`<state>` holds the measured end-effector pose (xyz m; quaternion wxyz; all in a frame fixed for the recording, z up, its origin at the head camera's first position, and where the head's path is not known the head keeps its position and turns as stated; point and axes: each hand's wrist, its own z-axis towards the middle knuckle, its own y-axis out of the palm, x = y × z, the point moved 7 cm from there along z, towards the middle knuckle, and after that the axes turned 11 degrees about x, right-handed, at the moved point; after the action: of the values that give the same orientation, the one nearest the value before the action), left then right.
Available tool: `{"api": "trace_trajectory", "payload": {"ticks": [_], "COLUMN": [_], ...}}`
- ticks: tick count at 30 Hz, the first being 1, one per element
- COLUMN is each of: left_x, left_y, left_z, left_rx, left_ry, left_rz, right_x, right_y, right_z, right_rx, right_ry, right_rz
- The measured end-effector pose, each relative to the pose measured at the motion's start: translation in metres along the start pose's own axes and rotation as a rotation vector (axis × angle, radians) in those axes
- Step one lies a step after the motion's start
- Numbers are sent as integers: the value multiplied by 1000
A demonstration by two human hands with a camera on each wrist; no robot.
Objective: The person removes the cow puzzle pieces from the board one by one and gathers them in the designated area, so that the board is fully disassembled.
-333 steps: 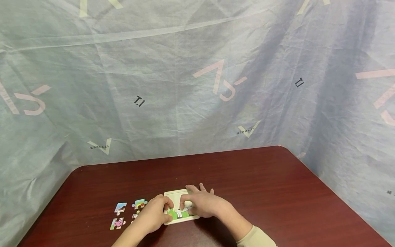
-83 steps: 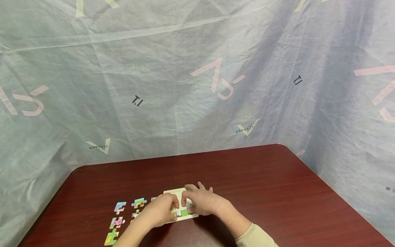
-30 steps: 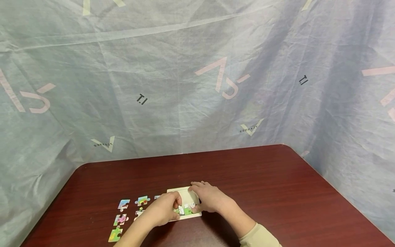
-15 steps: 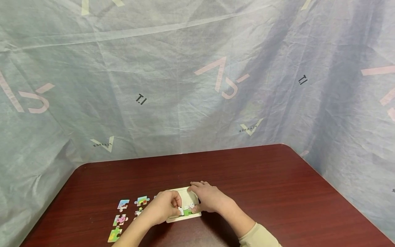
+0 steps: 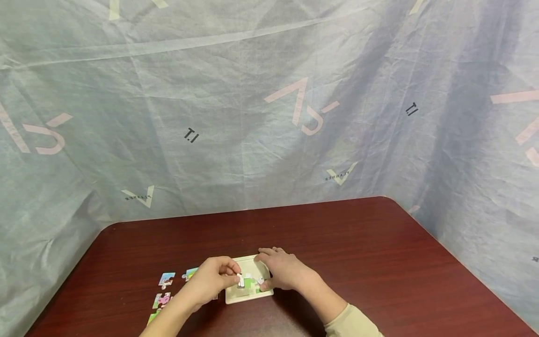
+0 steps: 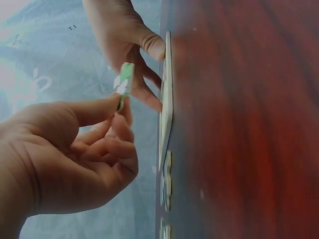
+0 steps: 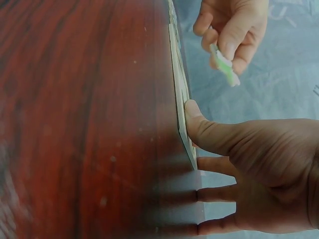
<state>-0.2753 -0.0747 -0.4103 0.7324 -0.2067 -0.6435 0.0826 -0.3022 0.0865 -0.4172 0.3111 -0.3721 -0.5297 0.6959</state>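
My left hand point(image 5: 212, 281) pinches a small green-and-white jigsaw piece point(image 6: 125, 82) between thumb and fingertips, raised above the left part of the pale puzzle tray point(image 5: 233, 300). Inside the tray, green and white pieces point(image 5: 250, 284) lie along the near right side, while the pale base shows bare behind and left of them. At the tray's right side my right hand point(image 5: 286, 270) rests with fingers outstretched. Its thumb point(image 7: 195, 112) touches the tray, and the other fingertips reach down to the table. The right palm hides part of the tray's right edge.
Left of the tray, loose jigsaw pieces lie on the dark red table point(image 5: 337, 252), among them a blue one point(image 5: 166, 279) and a pink one point(image 5: 162, 300). My left forearm covers some of them. A grey cloth point(image 5: 236, 117) hangs behind the table.
A yellow-green piece has joined the loose pieces at the left. My left hand has lifted another piece out of the tray and drawn it left; my right index finger has straightened.
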Motion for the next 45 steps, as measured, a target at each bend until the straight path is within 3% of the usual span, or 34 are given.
{"api": "trace_trajectory", "payload": {"ticks": [7,14,18,28,35,45], "left_x": [-17,-32,-37,-54,-59,-64], "left_y": [-24,-45,-55,-81,-91,-95], "left_z": [-11,-24,-30,-46,-54,-55], "left_rx": [51,25,17,11,-28,-46], "left_ry": [-69,-141,-132,-193,-189,-180], "left_rz": [-30,-38,-21,10,51,110], "right_x": [-1,0,0,-2,-2,-1], "right_y": [0,-1,-1,-2,-2,-2], "right_z": [0,-1,-2,-2,-2,-2], "right_rx": [-1,-1,-5,-4,-2,-9], "right_ry": [-8,-13,-7,-2,-1,-4], "right_rz": [6,-5,-2,22,26,18]}}
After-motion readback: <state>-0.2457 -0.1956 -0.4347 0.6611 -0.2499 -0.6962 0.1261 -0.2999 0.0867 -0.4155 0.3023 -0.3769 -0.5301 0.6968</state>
